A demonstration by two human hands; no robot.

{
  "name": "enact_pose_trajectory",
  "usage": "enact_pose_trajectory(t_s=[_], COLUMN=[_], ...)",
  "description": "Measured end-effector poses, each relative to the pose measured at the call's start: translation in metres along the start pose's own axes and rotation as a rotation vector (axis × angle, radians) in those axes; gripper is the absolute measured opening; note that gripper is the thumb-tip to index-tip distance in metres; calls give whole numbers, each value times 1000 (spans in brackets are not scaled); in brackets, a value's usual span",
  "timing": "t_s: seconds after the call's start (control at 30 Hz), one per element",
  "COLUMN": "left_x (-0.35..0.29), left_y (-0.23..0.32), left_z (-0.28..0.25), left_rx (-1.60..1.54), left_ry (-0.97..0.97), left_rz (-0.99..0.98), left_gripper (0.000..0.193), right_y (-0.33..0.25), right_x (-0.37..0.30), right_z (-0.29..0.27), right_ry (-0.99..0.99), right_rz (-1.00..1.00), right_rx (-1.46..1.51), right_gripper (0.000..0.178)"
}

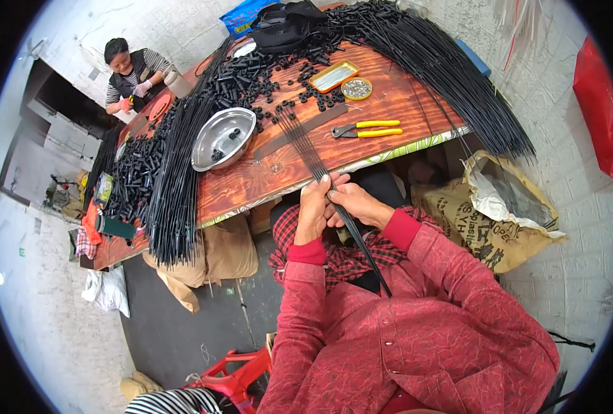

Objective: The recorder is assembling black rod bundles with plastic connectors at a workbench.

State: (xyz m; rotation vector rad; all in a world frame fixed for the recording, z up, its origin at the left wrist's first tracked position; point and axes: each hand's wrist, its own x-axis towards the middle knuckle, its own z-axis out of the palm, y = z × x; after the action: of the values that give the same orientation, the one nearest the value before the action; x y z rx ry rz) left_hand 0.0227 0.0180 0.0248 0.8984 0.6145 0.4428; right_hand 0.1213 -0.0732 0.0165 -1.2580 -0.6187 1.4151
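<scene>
Both of my hands are closed around a small bundle of thin black rods, held over my lap at the table's near edge. My left hand grips it from the left, and my right hand from the right, thumbs close together. The rods fan out slightly over the table, their far ends near small black caps; the near ends run down toward my lap. Yellow-handled pincers lie to the right of the rods. An oval metal bowl with a few black caps stands to the left.
Large piles of black rods cover the table's left and right sides. A yellow tray and a round dish of small metal parts lie beyond the pincers. An open sack stands at right. Another person works at far left.
</scene>
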Motion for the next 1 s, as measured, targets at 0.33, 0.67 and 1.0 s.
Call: enact_pose_trajectory(t_s=[0.33,0.67,1.0], left_x=[-7,7,2], left_y=[-12,-15,-14], left_z=[-8,-17,-10], left_rx=[28,14,47], left_ry=[-54,-32,-27], left_rz=[-16,10,-7], left_gripper=[35,41,36], right_y=[8,-93,-119], right_x=[-11,-41,-15], right_z=[-8,-134,-251], right_ry=[-92,478,1136], right_rz=[-62,-365,-344], right_rx=[-46,-546,-1255], right_gripper=[39,23,30])
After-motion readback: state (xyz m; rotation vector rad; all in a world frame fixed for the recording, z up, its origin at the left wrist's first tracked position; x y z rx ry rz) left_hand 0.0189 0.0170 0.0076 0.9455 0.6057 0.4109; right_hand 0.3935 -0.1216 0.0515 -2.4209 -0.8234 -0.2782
